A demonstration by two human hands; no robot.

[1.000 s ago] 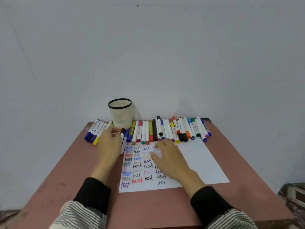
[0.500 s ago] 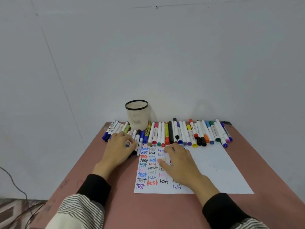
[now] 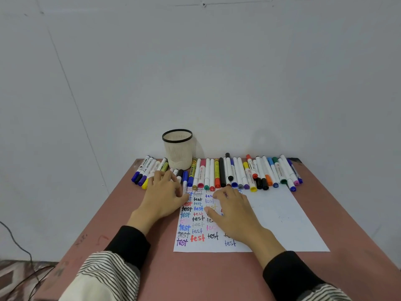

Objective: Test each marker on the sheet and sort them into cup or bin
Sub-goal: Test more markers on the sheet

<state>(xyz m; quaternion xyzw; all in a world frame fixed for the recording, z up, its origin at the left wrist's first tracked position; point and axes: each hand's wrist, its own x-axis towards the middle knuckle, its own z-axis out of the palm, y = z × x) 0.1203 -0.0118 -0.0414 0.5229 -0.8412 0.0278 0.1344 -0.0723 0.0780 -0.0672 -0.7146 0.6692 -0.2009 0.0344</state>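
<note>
Head view: your left hand (image 3: 166, 197) has slid from the far-left markers (image 3: 144, 170) to the sheet's (image 3: 280, 216) edge, fingers curled over a white marker (image 3: 184, 186); whether it is pinched, cannot tell. Right hand (image 3: 233, 210) stays flat, steadying the paper. Cup (image 3: 178, 148) on the desk (image 3: 195, 276) holds nothing visible; next test pending.

Left hand (image 3: 166, 197): palm down, fingers loosely bent and pointing forward, forearm angled in from the lower left. Right hand (image 3: 233, 211): palm down, fingers spread and nearly straight, thumb out to the left, forearm entering from the lower right.
</note>
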